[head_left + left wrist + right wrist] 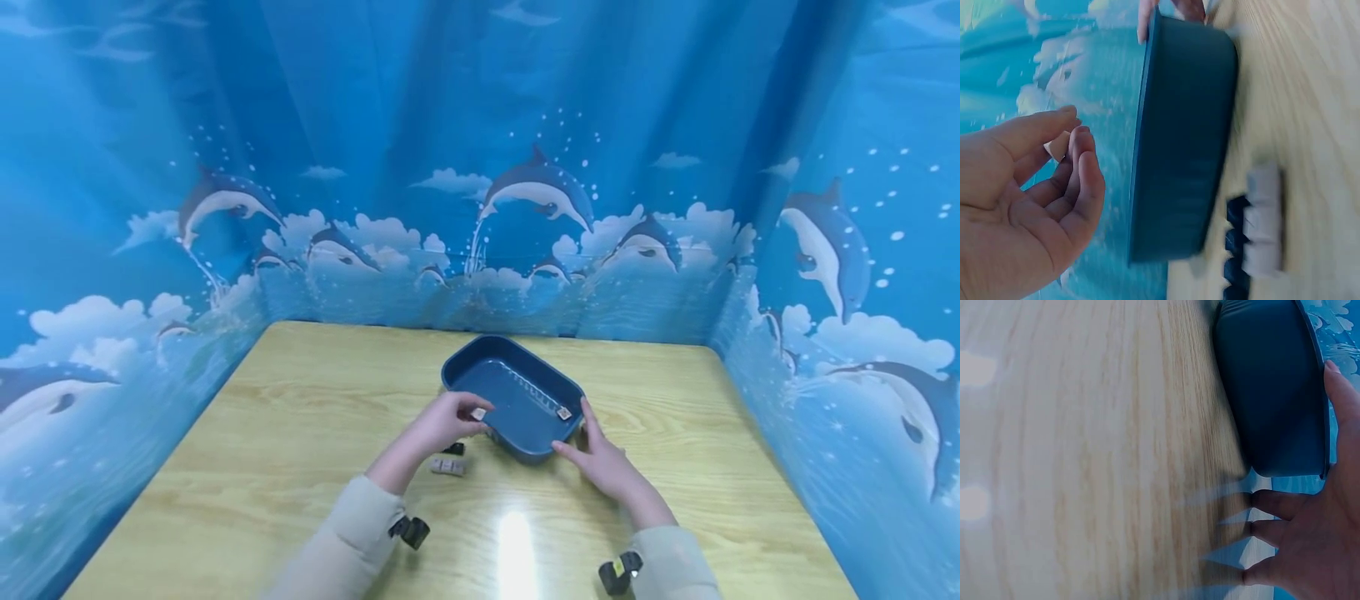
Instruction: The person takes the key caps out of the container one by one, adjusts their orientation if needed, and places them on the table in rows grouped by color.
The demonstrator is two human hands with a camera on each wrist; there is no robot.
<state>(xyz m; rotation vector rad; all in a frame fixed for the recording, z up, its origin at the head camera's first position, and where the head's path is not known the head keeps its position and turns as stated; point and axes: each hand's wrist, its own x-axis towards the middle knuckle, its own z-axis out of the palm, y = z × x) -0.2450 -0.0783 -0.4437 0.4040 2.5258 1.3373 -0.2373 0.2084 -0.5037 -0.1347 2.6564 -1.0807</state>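
Note:
A deep dark-blue tray (pixel 495 383) stands on the wooden table. My left hand (pixel 452 417) is over the tray's left rim, pinching a small white block (pixel 1057 147) between thumb and fingertips, which partly hide it. At the tray's near right corner is my right hand (pixel 603 462), its thumb at the rim and its index finger along the right side. In the right wrist view the other fingers (pixel 1270 531) reach straight down to the tabletop. Inside the tray lies a small white block (pixel 564 412) with a reddish mark.
Below my left hand, a short row of white blocks (pixel 447 467) lies beside some black pieces (pixel 454 448), close to the tray's left side. Blue dolphin-print curtains (pixel 495 108) stand around the back and sides of the wooden table (pixel 315 400).

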